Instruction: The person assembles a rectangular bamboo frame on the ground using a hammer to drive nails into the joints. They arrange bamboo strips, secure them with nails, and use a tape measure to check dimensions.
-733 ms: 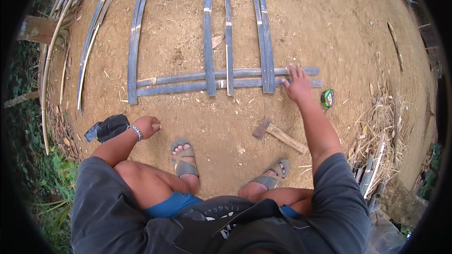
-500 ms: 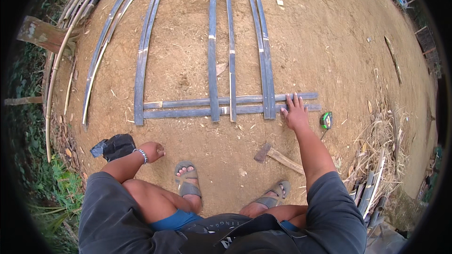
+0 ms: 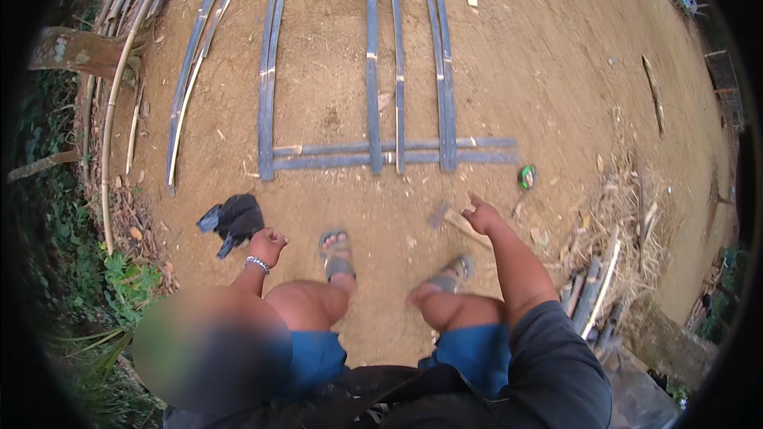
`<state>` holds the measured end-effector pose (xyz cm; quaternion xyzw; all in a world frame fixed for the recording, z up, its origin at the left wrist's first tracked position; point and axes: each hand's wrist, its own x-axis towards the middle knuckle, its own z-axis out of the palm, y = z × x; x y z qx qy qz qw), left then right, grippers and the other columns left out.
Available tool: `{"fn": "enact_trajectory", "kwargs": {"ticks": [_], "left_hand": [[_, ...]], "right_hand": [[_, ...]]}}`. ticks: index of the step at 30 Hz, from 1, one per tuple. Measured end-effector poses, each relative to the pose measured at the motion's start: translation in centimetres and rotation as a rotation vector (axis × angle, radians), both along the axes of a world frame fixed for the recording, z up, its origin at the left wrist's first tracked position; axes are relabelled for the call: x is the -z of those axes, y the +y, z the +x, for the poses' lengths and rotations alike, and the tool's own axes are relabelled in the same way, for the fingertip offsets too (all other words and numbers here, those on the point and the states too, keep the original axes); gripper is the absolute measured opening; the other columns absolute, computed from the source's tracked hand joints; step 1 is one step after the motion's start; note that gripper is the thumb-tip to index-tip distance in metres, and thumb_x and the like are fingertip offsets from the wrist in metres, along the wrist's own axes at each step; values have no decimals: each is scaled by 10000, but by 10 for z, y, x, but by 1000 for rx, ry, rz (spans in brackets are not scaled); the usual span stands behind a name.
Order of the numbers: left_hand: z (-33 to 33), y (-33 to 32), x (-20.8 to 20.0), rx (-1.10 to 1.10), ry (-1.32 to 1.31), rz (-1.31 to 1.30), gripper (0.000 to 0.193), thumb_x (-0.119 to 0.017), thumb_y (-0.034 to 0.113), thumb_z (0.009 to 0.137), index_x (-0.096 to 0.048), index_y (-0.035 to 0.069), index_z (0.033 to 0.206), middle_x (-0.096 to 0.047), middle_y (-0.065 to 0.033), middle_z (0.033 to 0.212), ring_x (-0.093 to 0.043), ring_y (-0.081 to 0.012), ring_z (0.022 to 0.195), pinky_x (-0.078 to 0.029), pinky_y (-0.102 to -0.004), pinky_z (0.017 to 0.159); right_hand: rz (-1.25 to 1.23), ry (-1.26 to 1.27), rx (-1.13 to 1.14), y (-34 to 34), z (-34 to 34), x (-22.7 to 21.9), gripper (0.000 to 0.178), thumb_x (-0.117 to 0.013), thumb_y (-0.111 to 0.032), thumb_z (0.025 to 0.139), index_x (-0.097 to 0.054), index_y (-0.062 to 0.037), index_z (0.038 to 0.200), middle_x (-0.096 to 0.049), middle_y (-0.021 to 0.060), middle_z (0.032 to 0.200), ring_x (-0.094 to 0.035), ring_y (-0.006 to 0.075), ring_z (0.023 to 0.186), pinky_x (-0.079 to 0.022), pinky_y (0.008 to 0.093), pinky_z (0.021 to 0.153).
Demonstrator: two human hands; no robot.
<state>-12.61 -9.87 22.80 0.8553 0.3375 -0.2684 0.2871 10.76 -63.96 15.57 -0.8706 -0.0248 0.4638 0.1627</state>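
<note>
Split bamboo slats (image 3: pixel 371 95), dark grey with pale joints, lie lengthwise on the ground. Two crosswise bamboo slats (image 3: pixel 318 162) pass across their near ends. My right hand (image 3: pixel 482 216) is in the air above the hatchet (image 3: pixel 467 227), apart from the slats, its index finger stretched out and holding nothing visible. Its other fingers are partly bent. My left hand (image 3: pixel 270 246) has its fingers curled in, beside a black plastic bag (image 3: pixel 241 216); whatever may be inside the fingers is hidden. A green and black tape measure (image 3: pixel 527 177) lies right of the slats' near corner.
Loose bamboo strips (image 3: pixel 193 63) and a stack of bamboo poles (image 3: pixel 127 16) lie to the left, near a tree stump (image 3: pixel 79 52). Cut bamboo pieces (image 3: pixel 590 294) and dry straw (image 3: pixel 628 222) are at the right. A thin stick (image 3: pixel 653 95) lies farther off.
My right hand has lifted off the crosswise slats and drawn back toward me. My left hand remains curled. My legs have straightened somewhat and the view has shifted.
</note>
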Motion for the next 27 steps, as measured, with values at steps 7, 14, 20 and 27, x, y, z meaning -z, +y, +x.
{"fn": "enact_trajectory", "kwargs": {"ticks": [7, 14, 20, 27], "left_hand": [[-180, -35, -182, 20, 97, -403, 388, -529, 344, 1028, -720, 42, 1180, -757, -180, 1064, -730, -273, 980, -556, -384, 897], [-205, -33, -393, -251, 738, -549, 562, -438, 508, 1050, -579, 102, 1412, -640, -148, 1356, -640, -313, 1195, -596, -509, 822], [-217, -53, -418, -388, 626, -635, 690, -415, 647, 1015, -564, 118, 1433, -644, -124, 1356, -631, -304, 1205, -574, -517, 836], [-265, -97, -345, 514, 201, -311, 578, -384, 487, 1072, -634, 13, 1288, -697, -234, 1207, -667, -348, 1114, -535, -419, 927]], "right_hand": [[-47, 109, 254, -42, -168, -181, 686, -652, -422, 941, -498, -39, 1488, -685, 240, 1276, -649, 383, 1202, -497, 412, 1043], [25, 256, 276, -22, -229, -398, 695, -678, -388, 958, -471, 13, 1486, -684, 280, 1249, -682, 366, 1154, -539, 395, 957], [142, 45, 374, -41, -242, -423, 649, -675, -394, 951, -520, -13, 1453, -719, 226, 1208, -688, 342, 1148, -522, 389, 994], [124, -14, 253, -94, -233, -417, 632, -681, -343, 972, -496, 14, 1460, -719, 247, 1183, -708, 301, 1072, -536, 365, 932]]}}
